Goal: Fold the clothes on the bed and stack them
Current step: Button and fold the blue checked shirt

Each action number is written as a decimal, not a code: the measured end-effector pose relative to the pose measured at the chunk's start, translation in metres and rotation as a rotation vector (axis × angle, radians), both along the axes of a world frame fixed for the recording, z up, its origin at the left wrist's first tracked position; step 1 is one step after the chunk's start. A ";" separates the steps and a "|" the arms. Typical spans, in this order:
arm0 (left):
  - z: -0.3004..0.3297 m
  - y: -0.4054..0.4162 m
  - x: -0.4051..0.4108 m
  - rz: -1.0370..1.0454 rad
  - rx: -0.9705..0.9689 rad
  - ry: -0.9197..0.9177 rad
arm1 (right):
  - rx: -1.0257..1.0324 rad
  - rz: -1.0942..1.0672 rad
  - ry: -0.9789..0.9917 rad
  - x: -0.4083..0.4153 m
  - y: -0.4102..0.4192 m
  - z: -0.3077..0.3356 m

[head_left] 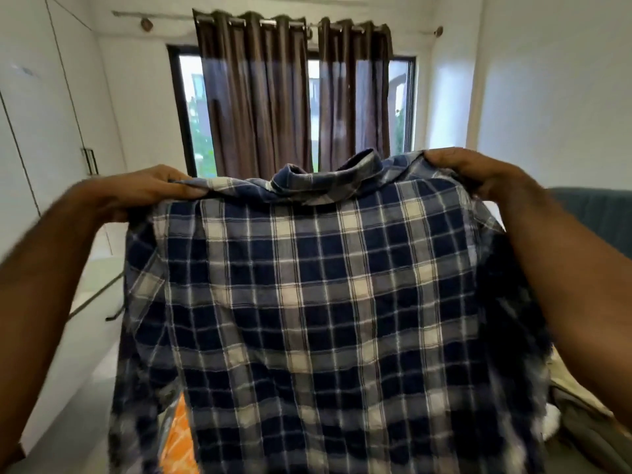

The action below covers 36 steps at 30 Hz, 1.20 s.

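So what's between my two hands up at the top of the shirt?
In the head view, the checked shirt's turned-up collar sits between the left hand and right hand, which grip its shoulders.

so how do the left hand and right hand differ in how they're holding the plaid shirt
The left hand sits lower in the head view, gripping the plaid shirt at its left shoulder, fingers pointing in toward the collar. The right hand sits higher, gripping the right shoulder, with fabric bunched under its knuckles. The left hand's thumb lies flat along the shoulder edge; the right thumb is hidden. Both hold the shirt up by its shoulders, hanging free.
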State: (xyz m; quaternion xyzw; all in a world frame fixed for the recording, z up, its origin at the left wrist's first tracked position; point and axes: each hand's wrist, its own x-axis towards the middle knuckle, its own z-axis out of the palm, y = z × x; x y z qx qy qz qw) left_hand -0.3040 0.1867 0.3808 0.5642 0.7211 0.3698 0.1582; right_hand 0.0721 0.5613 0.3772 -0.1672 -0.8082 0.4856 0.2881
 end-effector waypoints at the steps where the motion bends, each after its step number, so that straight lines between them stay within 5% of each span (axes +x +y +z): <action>1: -0.015 0.015 -0.009 0.023 -0.004 0.013 | -0.023 -0.015 -0.030 -0.013 0.013 -0.017; 4: -0.074 0.064 -0.039 0.131 0.025 0.202 | -0.009 -0.088 -0.195 -0.048 0.053 -0.072; 9: -0.207 0.160 -0.116 0.294 -0.025 0.553 | 0.339 -0.227 -0.536 -0.139 0.129 -0.186; 17: -0.404 0.271 -0.211 0.430 -0.195 0.591 | 0.517 -0.435 -0.715 -0.281 0.200 -0.388; 23: -0.477 0.327 -0.244 0.567 -0.184 0.413 | 0.687 -0.574 -0.744 -0.326 0.233 -0.457; 26: -0.519 0.328 -0.236 0.518 -0.243 0.380 | 0.663 -0.555 -0.880 -0.331 0.243 -0.487; 30: -0.570 0.302 -0.190 0.410 -0.380 0.647 | 0.635 -0.440 -0.850 -0.307 0.194 -0.541; 33: -0.599 0.278 -0.135 0.114 -0.438 0.582 | 0.653 -0.170 -0.733 -0.273 0.114 -0.571; 36: -0.622 0.236 -0.077 -0.013 -0.466 0.581 | 0.657 -0.057 -0.891 -0.229 0.062 -0.595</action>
